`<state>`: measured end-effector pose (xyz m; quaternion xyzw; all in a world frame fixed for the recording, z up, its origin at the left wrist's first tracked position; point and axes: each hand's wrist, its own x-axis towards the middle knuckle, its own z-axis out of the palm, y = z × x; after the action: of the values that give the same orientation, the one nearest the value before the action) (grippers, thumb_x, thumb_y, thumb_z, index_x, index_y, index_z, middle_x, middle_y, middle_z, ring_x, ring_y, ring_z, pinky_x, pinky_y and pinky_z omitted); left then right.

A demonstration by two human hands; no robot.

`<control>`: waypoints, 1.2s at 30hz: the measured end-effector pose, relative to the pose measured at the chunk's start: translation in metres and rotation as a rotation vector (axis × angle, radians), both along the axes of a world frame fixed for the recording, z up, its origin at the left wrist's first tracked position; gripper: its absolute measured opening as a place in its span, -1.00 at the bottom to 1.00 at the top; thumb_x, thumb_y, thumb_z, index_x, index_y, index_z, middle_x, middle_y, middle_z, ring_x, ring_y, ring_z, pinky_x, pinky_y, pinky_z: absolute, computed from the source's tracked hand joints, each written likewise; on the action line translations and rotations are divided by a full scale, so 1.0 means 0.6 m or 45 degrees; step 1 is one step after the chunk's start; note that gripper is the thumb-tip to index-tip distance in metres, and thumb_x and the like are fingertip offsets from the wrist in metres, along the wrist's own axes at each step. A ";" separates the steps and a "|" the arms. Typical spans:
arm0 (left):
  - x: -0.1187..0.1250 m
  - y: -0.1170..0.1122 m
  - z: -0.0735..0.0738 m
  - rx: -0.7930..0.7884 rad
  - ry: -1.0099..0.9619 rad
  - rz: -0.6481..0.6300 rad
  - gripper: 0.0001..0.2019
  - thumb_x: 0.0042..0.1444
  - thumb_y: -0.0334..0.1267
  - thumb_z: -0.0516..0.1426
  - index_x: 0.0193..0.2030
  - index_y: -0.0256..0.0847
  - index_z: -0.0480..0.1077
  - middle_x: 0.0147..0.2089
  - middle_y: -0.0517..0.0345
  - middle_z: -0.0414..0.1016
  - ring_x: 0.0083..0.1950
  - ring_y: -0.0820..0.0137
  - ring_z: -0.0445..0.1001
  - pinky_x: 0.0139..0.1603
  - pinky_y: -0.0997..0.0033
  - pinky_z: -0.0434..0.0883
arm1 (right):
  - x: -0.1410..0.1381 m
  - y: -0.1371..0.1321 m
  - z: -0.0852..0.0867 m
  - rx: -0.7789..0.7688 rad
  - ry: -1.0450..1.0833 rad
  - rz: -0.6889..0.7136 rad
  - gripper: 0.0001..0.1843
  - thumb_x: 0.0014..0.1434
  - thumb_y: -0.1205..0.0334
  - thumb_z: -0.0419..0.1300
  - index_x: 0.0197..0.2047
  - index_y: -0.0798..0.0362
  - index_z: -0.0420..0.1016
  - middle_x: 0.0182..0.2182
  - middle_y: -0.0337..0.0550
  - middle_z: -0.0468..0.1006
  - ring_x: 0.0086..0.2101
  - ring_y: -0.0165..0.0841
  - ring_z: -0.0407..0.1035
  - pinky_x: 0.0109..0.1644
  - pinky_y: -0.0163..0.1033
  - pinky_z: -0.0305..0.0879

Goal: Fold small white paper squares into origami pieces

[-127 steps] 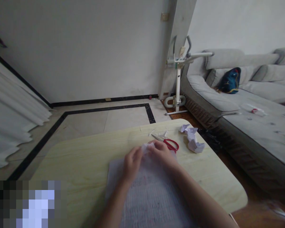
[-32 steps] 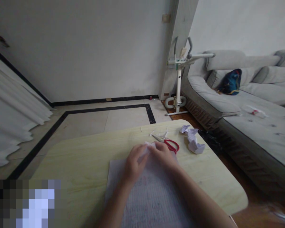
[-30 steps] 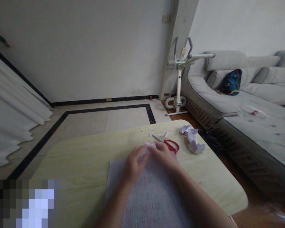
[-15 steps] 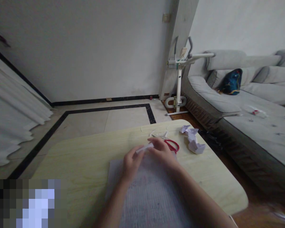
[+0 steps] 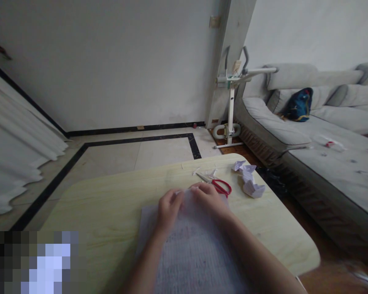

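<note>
My left hand (image 5: 169, 209) and my right hand (image 5: 211, 201) are close together over the far end of a large sheet of paper (image 5: 196, 257) covered in writing. Between their pinched fingertips is a small folded piece of white paper (image 5: 186, 192), mostly hidden by the fingers. Just beyond my right hand lie scissors (image 5: 223, 187) with red handles, the blades pointing away to the left. White paper scraps (image 5: 213, 173) lie by the blades. Farther right, several folded paper shapes (image 5: 254, 189) sit in a row near the table's edge.
The pale wooden table (image 5: 104, 212) has rounded corners. Past its right side stands a grey sofa (image 5: 331, 163) with a blue bag (image 5: 300, 105) on it. A white exercise machine (image 5: 231, 106) stands by the wall behind, and a white curtain (image 5: 18, 155) hangs at left.
Both hands have drawn slightly nearer to me, and the small paper has turned and shows less between the fingers. More of the scissors' blades is now visible.
</note>
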<state>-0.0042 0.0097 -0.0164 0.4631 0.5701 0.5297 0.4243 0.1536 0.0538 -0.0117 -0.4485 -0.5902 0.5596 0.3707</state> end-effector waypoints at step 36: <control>-0.001 0.000 0.010 0.030 0.042 -0.049 -0.69 0.15 -0.11 0.10 -0.55 -0.23 0.31 -0.62 0.29 0.27 -0.55 0.49 0.28 -0.47 0.54 0.24 | -0.005 0.000 -0.001 0.091 -0.121 -0.048 -0.85 0.07 0.17 0.22 -0.36 0.05 0.58 -0.42 -0.19 0.59 -0.38 -0.34 0.44 -0.31 -0.30 0.32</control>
<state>-0.0046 0.0095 -0.0101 0.4875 0.5617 0.5204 0.4196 0.1506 0.0538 -0.0121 -0.4720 -0.6181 0.5091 0.3687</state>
